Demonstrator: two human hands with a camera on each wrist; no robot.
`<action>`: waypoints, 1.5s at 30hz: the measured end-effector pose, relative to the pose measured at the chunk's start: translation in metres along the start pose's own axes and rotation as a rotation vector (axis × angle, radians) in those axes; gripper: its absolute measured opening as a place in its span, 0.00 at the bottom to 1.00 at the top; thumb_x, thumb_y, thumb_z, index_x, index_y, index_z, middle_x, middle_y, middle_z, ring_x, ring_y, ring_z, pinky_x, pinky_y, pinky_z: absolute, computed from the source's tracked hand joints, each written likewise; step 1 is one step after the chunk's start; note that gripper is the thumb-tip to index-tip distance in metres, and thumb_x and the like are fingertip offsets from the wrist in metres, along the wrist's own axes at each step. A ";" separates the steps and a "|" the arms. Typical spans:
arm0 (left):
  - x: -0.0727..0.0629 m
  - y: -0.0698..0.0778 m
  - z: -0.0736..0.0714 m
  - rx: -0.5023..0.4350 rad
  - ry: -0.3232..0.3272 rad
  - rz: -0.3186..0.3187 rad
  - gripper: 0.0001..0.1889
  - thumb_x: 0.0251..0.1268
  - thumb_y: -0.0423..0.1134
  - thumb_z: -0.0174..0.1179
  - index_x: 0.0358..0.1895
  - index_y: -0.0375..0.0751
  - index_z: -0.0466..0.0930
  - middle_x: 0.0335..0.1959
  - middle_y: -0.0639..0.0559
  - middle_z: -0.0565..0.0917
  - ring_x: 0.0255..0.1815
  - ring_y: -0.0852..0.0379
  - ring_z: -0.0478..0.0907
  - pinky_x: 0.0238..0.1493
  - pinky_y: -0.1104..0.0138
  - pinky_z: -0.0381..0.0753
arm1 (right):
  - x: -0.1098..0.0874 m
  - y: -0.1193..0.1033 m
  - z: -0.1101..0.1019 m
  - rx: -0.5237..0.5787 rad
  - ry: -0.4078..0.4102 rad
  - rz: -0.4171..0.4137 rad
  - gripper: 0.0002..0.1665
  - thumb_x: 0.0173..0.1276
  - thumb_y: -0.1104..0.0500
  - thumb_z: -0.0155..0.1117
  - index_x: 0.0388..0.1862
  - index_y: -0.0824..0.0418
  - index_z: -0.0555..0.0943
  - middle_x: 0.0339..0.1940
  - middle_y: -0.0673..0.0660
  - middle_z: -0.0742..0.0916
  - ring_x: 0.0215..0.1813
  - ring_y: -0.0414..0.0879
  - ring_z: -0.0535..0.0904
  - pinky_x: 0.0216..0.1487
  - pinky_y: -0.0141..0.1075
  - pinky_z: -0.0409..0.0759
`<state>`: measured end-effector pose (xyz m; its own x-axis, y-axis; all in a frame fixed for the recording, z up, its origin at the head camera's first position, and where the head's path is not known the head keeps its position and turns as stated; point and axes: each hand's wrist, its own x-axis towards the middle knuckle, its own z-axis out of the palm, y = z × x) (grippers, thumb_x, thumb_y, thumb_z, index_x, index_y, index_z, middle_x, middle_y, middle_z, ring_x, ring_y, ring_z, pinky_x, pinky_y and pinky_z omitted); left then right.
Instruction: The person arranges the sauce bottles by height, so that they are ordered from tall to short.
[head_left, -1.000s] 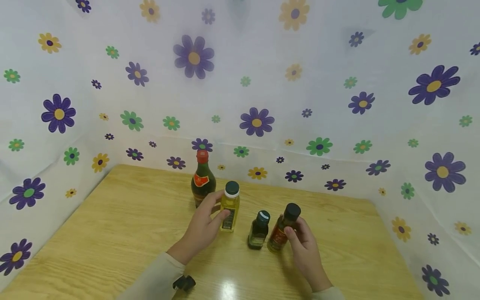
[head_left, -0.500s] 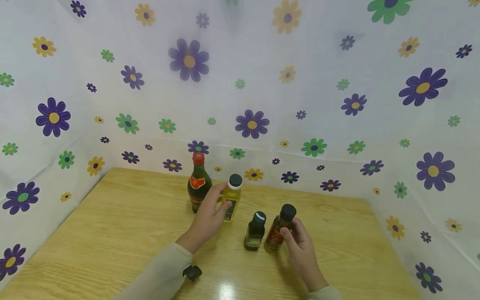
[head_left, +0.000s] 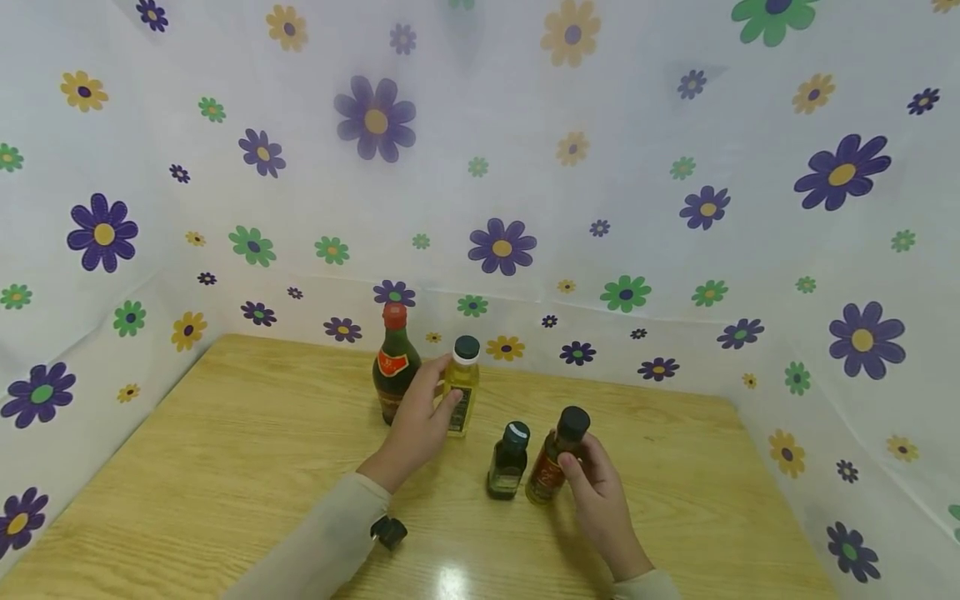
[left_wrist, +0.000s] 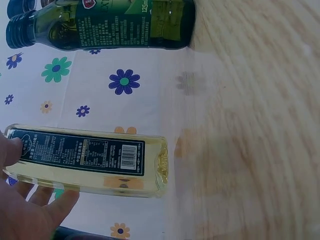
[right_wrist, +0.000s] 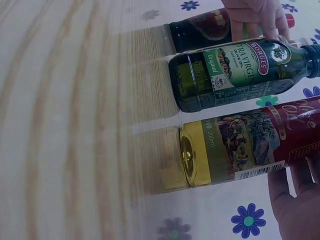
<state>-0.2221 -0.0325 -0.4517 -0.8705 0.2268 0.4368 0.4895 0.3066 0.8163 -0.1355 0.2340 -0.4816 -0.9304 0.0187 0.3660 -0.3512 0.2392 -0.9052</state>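
My left hand (head_left: 411, 425) grips a clear bottle of yellow oil (head_left: 458, 402) with a dark cap and white collar, thumb on one side and fingers on the other. Its dark label with a barcode faces the left wrist camera. Whether its base touches the table cannot be told. With my right hand (head_left: 602, 508) I hold a red-labelled olive oil bottle (right_wrist: 250, 137) with a black cap, its base at the tabletop. Between the hands stands a small dark green olive oil bottle (head_left: 507, 471). A larger dark bottle (head_left: 393, 371) with a red cap stands behind my left hand, partly hidden.
The wooden table (head_left: 247, 467) reaches back to a white cloth (head_left: 637, 100) printed with flowers, which also hangs at both sides. A small black object (head_left: 390, 532) shows beside the left sleeve (head_left: 330, 525).
My left hand has carried the yellow oil bottle farther back, beside the red-capped bottle. My right hand and the red-labelled bottle stay nearly in place. The view has shifted slightly.
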 end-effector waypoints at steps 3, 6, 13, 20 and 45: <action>0.001 -0.003 0.000 -0.003 0.003 -0.008 0.27 0.80 0.35 0.54 0.77 0.39 0.62 0.72 0.43 0.70 0.74 0.46 0.67 0.71 0.45 0.73 | 0.000 0.000 0.000 0.009 -0.005 -0.015 0.19 0.80 0.70 0.53 0.66 0.65 0.75 0.62 0.48 0.83 0.64 0.35 0.79 0.63 0.26 0.76; 0.001 -0.006 0.000 -0.008 0.010 -0.002 0.26 0.80 0.34 0.55 0.77 0.39 0.63 0.71 0.43 0.70 0.73 0.46 0.68 0.71 0.45 0.73 | 0.000 0.001 0.000 0.004 -0.004 -0.026 0.18 0.80 0.70 0.53 0.66 0.66 0.75 0.61 0.48 0.84 0.63 0.35 0.79 0.62 0.26 0.77; 0.001 -0.009 0.001 0.002 0.027 0.005 0.26 0.80 0.34 0.55 0.76 0.41 0.63 0.70 0.45 0.71 0.73 0.47 0.68 0.71 0.44 0.72 | -0.002 0.001 0.000 -0.002 -0.012 -0.010 0.19 0.81 0.69 0.52 0.68 0.65 0.74 0.60 0.48 0.83 0.63 0.34 0.79 0.61 0.25 0.77; 0.001 -0.009 0.002 -0.022 0.022 -0.012 0.26 0.80 0.34 0.55 0.77 0.40 0.63 0.71 0.44 0.70 0.74 0.45 0.68 0.72 0.44 0.71 | -0.001 0.002 -0.001 0.003 -0.026 -0.017 0.20 0.81 0.69 0.52 0.69 0.65 0.73 0.61 0.46 0.83 0.64 0.34 0.78 0.62 0.25 0.77; 0.000 -0.012 0.005 -0.016 0.020 -0.005 0.26 0.80 0.34 0.55 0.77 0.40 0.63 0.72 0.44 0.69 0.74 0.47 0.67 0.72 0.44 0.71 | 0.000 0.000 0.001 -0.021 0.005 -0.022 0.19 0.81 0.69 0.52 0.68 0.65 0.74 0.60 0.47 0.84 0.63 0.33 0.79 0.61 0.24 0.76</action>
<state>-0.2278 -0.0320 -0.4634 -0.8740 0.2068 0.4396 0.4840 0.2927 0.8247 -0.1351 0.2332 -0.4818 -0.9219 0.0182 0.3870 -0.3694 0.2595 -0.8923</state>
